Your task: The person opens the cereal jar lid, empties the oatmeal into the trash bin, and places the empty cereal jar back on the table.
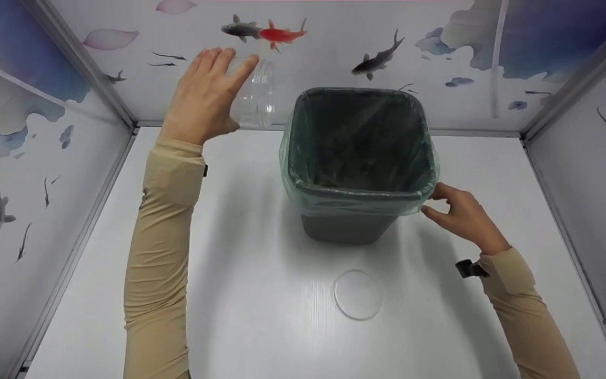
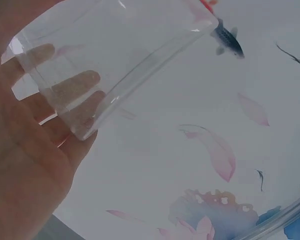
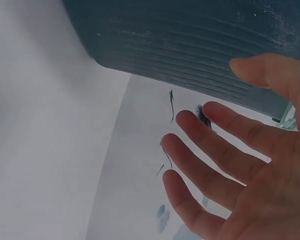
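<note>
My left hand (image 1: 205, 92) grips a clear plastic jar (image 1: 254, 97), raised at the back wall left of the trash bin (image 1: 345, 226). In the left wrist view, fingers show through the jar's transparent wall (image 2: 125, 55). The jar lies on its side in the hand; no contents are visible in it. A green bag (image 1: 303, 197) lines the bin and folds over its rim. By the bin's right side is my right hand (image 1: 458, 213). Its fingers are spread and relaxed in the right wrist view, beside the bin's ribbed wall (image 3: 175, 55); whether they touch the bag is unclear.
On the white table (image 1: 261, 326), in front of the bin, lies a clear round disc or ring (image 1: 358, 318). Walls printed with fish and petals (image 1: 324, 63) enclose the table at the back and both sides, joined by grey metal edging (image 1: 524, 134).
</note>
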Motion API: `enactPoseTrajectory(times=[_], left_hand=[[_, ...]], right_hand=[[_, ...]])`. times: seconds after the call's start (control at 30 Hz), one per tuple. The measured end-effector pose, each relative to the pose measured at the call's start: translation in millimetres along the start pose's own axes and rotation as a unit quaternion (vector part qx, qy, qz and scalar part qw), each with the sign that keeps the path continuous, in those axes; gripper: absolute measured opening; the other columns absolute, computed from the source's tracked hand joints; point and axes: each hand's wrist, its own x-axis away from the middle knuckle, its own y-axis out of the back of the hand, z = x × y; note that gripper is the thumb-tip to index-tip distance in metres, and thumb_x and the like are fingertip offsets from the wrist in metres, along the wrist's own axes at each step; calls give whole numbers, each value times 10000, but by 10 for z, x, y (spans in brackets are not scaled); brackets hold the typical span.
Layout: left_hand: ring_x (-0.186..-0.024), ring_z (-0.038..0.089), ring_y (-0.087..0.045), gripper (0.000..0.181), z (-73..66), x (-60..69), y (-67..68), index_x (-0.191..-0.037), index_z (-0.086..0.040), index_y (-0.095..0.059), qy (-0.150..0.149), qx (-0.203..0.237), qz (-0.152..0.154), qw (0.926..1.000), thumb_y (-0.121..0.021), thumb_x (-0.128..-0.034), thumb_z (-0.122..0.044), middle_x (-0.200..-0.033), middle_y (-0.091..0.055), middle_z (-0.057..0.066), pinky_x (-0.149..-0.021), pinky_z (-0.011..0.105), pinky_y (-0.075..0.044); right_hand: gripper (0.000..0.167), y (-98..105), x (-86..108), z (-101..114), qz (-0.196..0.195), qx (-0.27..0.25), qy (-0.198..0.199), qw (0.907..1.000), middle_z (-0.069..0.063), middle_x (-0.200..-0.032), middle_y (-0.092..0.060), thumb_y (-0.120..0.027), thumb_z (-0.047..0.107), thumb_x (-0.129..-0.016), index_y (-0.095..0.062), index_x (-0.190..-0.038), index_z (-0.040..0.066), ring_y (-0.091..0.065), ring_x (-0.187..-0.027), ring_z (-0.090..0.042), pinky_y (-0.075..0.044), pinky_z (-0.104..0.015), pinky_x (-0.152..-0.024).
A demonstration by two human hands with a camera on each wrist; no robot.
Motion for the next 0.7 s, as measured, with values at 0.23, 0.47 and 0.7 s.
enactPoseTrajectory(times=[0.23, 0.47, 0.7], left_hand=[[-1269, 449, -385, 970, 13, 187, -329, -1426, -49, -356, 198, 386, 143, 9990, -887, -618, -130, -1366, -422, 286, -1110, 474, -264], [-1264, 445, -403, 1016, -43, 415, -641, -1420, -22, -351, 468, 707, 109, 9963, -918, -592, -186, -1362, -431, 285, -1087, 484, -303], [-1247, 442, -427, 1040, -85, 720, -930, -1415, 3, -362, 661, 959, 210, 9930, -928, -561, -179, -1351, -443, 283, -1085, 489, -309]], right_hand=[[262, -58, 164, 26, -133, 41, -131, 9998, -198, -1094, -643, -677, 122, -904, -625, -1126, -6, -587, -1049, -391, -470, -565, -797], [274, -142, 292, 32, -353, -83, -222, 9991, -192, -1112, -640, -679, 104, -898, -621, -1134, -24, -584, -1060, -367, -459, -547, -835], [277, -302, 346, 0, -455, -267, -99, 9986, -164, -1127, -634, -684, 71, -887, -619, -1140, -21, -582, -1065, -345, -442, -511, -882]])
